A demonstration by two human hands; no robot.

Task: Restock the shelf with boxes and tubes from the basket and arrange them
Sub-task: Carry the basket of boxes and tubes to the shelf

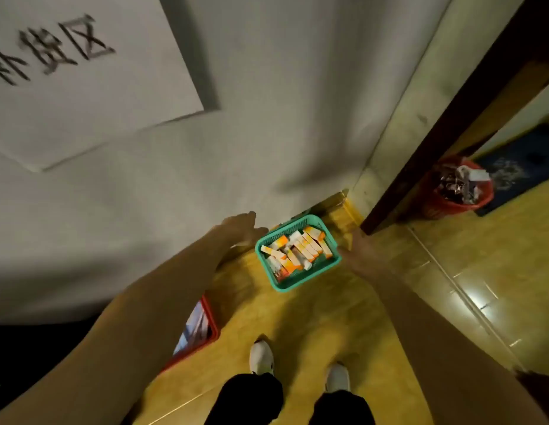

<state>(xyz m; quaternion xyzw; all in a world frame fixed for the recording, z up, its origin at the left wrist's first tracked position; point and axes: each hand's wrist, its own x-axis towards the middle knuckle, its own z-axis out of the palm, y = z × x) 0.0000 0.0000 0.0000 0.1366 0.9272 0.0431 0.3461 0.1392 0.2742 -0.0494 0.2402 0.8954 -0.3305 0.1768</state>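
On the yellow wooden floor point(297, 326), close against the pale wall point(267, 118), sits the teal plastic mesh basket point(297, 282), loaded with a loose jumble of orange-and-white cardboard boxes point(300, 248); whether tubes lie among them is too small to tell. The left hand point(241, 227) reaches to the basket's left rim, fingers fairly straight and apart, apparently holding nothing, while the right hand point(357, 251) sits just beside the right rim; its fingers are too blurred for me to tell whether they are closed on the edge. The basket's long axis runs from lower left to upper right, slanting toward the wall corner, and most boxes lie crosswise to it, leaning on one another. The likely trouble is an uneven lift: one hand catching before the other would tilt the basket and slide the unsecured boxes out. A red plastic crate point(202, 329) stands near the left foot, a tripping risk when stepping back.
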